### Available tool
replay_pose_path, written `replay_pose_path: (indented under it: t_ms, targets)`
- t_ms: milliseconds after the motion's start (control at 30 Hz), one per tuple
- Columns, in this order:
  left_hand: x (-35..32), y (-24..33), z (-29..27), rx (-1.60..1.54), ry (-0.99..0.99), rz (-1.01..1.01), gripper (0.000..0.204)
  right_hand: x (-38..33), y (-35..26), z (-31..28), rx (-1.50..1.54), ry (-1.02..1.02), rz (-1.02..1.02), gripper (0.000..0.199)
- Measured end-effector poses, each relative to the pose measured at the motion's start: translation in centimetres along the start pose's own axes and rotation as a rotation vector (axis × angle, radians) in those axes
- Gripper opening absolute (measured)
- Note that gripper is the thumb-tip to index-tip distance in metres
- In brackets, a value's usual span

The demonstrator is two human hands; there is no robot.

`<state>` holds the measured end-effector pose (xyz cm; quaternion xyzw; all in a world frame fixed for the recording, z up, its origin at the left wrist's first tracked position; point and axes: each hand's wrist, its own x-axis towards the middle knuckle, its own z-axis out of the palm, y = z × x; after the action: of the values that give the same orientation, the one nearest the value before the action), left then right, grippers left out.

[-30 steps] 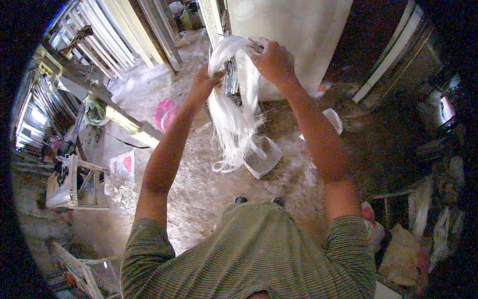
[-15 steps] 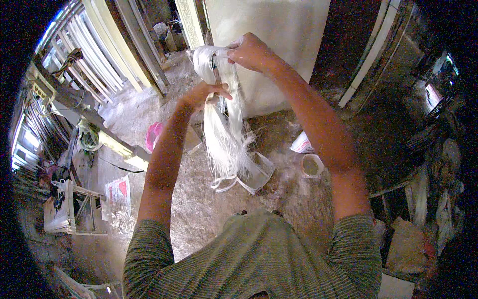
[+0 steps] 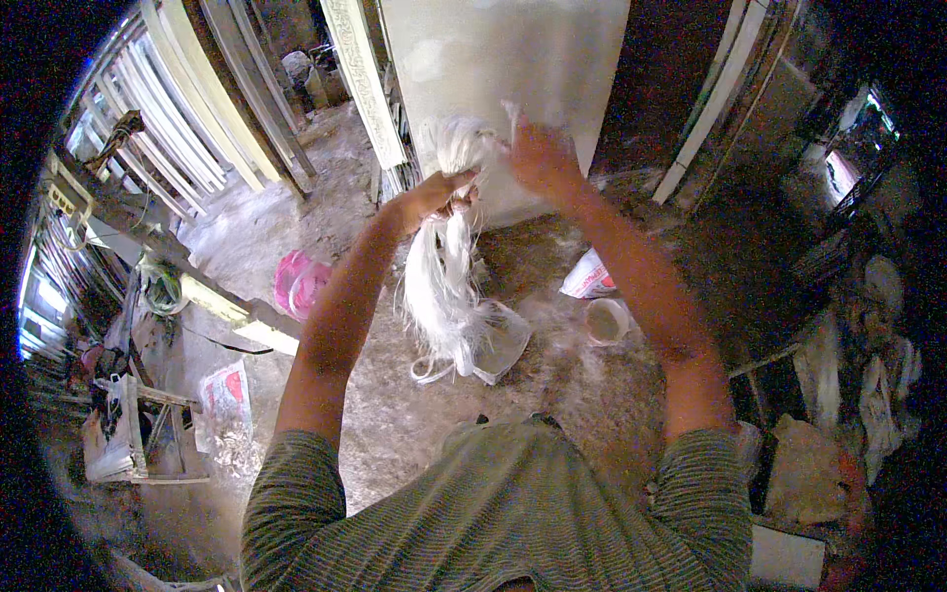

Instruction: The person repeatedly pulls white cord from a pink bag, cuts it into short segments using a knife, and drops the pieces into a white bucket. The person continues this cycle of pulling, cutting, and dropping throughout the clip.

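A long hank of loose white fibres (image 3: 439,281) hangs in front of me, frayed at its lower end. My left hand (image 3: 434,197) is closed round its upper part, and a bunched white top sticks out above the fingers. Just right of that top, my right hand (image 3: 545,163) is raised and smeared by motion, its fingers drawn in. A thin white wisp (image 3: 510,109) stands up from it, and a few strands seem to run across to the hank. Below the hank, a clear shallow tray-like container (image 3: 503,350) rests on the floor.
A pale upright panel (image 3: 503,59) stands ahead. On the floor are a pink bucket (image 3: 299,284), a white-and-red bag (image 3: 589,276) and a round pale tub (image 3: 606,322). Wooden frames (image 3: 148,434) and long strips (image 3: 168,109) stand at left; a tan sack (image 3: 809,474) sits at right.
My right hand has moved right and down from the hank's top, which was looped over before. My left hand has shifted slightly right, and the top now sits bunched above it.
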<state>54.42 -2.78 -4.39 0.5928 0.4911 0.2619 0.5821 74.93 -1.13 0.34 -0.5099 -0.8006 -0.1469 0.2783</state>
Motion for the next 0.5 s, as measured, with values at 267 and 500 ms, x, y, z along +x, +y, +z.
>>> replay_pose_path:
  t_ms: [267,500]
  targets:
    - [2.1,-2.7,3.0,0.419,-0.025,0.119,0.048,-8.4,6.7,2.8,-0.089,0.042,-0.121,0.034]
    - [0.6,-2.3,8.3,0.710,-0.048,-0.003,0.046,-14.4,12.3,7.4,0.236,-0.213,-0.019,0.043]
